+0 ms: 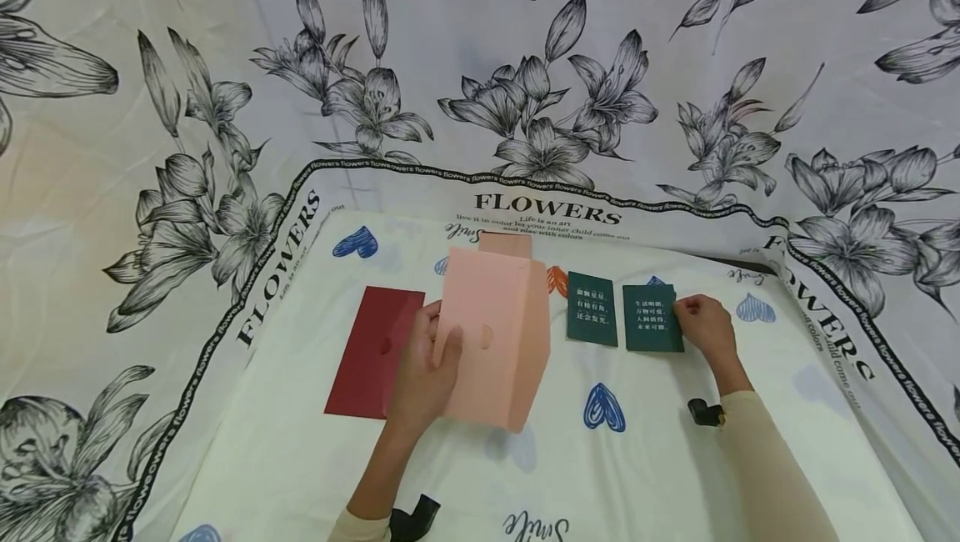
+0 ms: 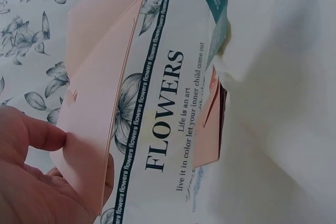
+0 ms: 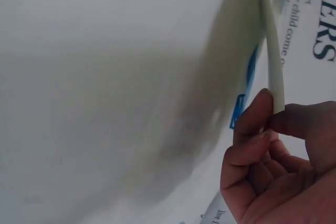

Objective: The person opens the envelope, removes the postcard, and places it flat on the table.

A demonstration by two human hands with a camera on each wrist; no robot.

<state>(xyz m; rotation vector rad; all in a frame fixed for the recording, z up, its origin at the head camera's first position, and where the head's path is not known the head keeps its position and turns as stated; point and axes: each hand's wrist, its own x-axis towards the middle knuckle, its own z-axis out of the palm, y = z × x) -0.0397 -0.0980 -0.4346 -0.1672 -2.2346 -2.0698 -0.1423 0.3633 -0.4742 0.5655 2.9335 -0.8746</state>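
Note:
In the head view my left hand holds a pale pink envelope upright, thumb across its face beside a small half-round notch. The envelope's flap stands folded out to the right. Farther right, my right hand pinches the right edge of a dark green card printed with white Chinese characters. The right wrist view shows the pinched card edge-on between thumb and fingertips. A similar green card lies just left of it. To the left, a dark red envelope is partly covered by my left hand.
Behind the held envelope, another pink piece lies on the table; the left wrist view shows a dark edge beneath this pink piece. A white cloth with hearts and lettering covers the table, and a flower-printed curtain hangs around it.

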